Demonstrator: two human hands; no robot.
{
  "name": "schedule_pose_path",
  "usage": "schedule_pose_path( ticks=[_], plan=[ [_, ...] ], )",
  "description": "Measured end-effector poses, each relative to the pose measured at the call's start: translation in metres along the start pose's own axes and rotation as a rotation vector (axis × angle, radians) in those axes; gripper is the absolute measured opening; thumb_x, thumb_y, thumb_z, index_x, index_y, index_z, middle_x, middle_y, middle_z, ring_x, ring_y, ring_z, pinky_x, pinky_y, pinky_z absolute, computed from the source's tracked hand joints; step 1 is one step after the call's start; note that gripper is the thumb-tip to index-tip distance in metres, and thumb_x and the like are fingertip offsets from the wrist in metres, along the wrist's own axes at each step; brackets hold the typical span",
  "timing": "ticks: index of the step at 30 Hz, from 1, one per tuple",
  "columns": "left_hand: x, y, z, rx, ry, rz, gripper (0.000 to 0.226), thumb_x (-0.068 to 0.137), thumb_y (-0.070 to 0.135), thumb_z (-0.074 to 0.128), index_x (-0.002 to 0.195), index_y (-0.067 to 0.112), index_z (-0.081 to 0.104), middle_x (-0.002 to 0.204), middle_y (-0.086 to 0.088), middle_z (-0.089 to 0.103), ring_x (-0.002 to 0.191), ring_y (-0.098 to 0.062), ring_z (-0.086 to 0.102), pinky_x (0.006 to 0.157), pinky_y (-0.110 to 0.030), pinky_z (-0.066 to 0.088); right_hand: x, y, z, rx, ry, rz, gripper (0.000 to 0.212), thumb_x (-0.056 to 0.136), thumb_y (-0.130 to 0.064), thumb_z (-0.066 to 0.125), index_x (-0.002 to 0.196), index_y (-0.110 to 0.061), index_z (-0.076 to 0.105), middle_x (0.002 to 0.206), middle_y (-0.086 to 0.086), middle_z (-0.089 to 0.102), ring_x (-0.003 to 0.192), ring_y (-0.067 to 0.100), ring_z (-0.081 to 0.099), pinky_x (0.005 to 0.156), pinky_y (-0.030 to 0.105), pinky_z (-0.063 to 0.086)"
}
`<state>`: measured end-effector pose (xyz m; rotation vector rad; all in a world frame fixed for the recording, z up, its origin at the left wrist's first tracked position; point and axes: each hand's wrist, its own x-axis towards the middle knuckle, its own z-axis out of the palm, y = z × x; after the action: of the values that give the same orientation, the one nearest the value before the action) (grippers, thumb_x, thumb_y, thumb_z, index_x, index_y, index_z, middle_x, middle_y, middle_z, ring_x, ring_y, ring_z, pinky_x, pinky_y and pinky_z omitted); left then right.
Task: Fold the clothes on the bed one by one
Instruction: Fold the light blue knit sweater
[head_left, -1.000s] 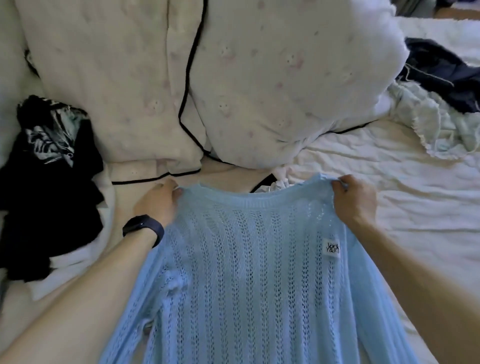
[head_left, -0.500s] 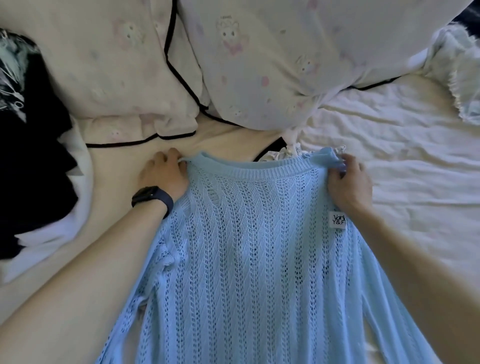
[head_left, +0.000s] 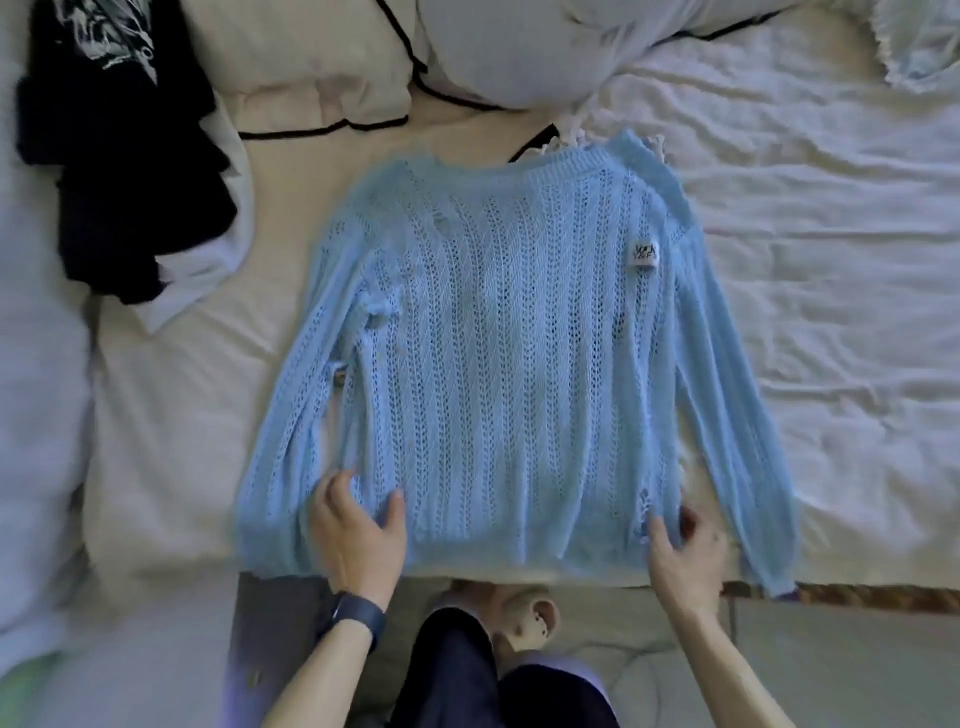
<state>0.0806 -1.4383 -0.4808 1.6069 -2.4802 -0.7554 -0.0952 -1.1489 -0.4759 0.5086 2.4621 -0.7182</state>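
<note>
Beyond the left hand and well to its outer side lies a heap of black clothes, apart from the work. The left hand rests on the hem of the blue sweater, thumb and fingers spread and laid on the knit, gripping nothing. Just outside it runs the left sleeve.

The sweater lies flat on the bed, neckline away from both hands and hem at the near edge. Judged light, limp and open-knit: it will stretch and snag, so it is best taken by shoulder seams or hem, not by single loops.

The right hand lies likewise spread on the hem's other corner; it is blurred, so any pinch cannot be confirmed. Outside it the right sleeve overhangs the bed edge. Beyond lies open sheet, with room to fold.
</note>
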Motion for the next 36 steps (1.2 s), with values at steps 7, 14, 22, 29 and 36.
schedule_pose_path(
  ticks=[7, 14, 22, 29, 36],
  plan=[
    [-0.018, 0.004, -0.025, -0.100, -0.162, -0.352, 0.074, 0.079, 0.053, 0.078, 0.130, 0.008, 0.047, 0.122, -0.008, 0.057, 0.111, -0.034, 0.059, 0.090, -0.045, 0.050, 0.001, 0.033, -0.022, -0.031, -0.235, 0.005, 0.031, 0.089, -0.050, 0.073, 0.094, -0.020, 0.069, 0.087, -0.001, 0.070, 0.087, 0.024, 0.065, 0.079, 0.039, 0.048],
    [-0.042, -0.045, -0.034, -0.079, -0.461, -0.408, 0.061, 0.090, 0.054, 0.064, 0.097, -0.006, 0.059, 0.094, -0.024, 0.066, 0.086, -0.037, 0.064, 0.080, -0.044, 0.051, -0.001, 0.048, -0.038, -0.056, -0.121, -0.074, 0.029, 0.102, -0.032, 0.054, 0.096, -0.005, 0.062, 0.091, 0.015, 0.065, 0.094, 0.037, 0.060, 0.075, 0.037, 0.037],
    [-0.046, -0.055, -0.067, -0.282, -0.215, -0.433, 0.023, 0.094, 0.036, 0.068, 0.105, 0.016, 0.063, 0.100, -0.003, 0.065, 0.092, -0.023, 0.061, 0.078, -0.030, 0.043, -0.001, 0.070, -0.066, -0.105, 0.035, 0.004, 0.034, 0.107, -0.026, 0.042, 0.108, 0.001, 0.062, 0.110, 0.030, 0.063, 0.111, 0.047, 0.055, 0.089, 0.044, 0.039],
    [-0.041, -0.041, -0.041, -0.214, -0.084, -0.650, 0.046, 0.090, 0.034, 0.070, 0.125, 0.008, 0.055, 0.123, -0.014, 0.063, 0.111, -0.032, 0.061, 0.090, -0.034, 0.046, -0.015, 0.068, -0.041, 0.196, -0.004, 0.265, 0.057, 0.093, -0.050, 0.059, 0.130, -0.007, 0.055, 0.131, 0.015, 0.063, 0.122, 0.038, 0.059, 0.105, 0.047, 0.047],
    [-0.055, -0.026, -0.008, -0.934, -0.290, -1.292, 0.079, 0.089, 0.062, 0.061, 0.149, 0.016, 0.036, 0.148, -0.005, 0.045, 0.136, -0.027, 0.048, 0.109, -0.048, 0.041, -0.024, 0.056, -0.003, 0.849, -0.402, 0.644, 0.073, 0.096, -0.052, 0.062, 0.150, -0.006, 0.043, 0.151, 0.012, 0.051, 0.139, 0.028, 0.050, 0.104, 0.042, 0.044]
  ],
)
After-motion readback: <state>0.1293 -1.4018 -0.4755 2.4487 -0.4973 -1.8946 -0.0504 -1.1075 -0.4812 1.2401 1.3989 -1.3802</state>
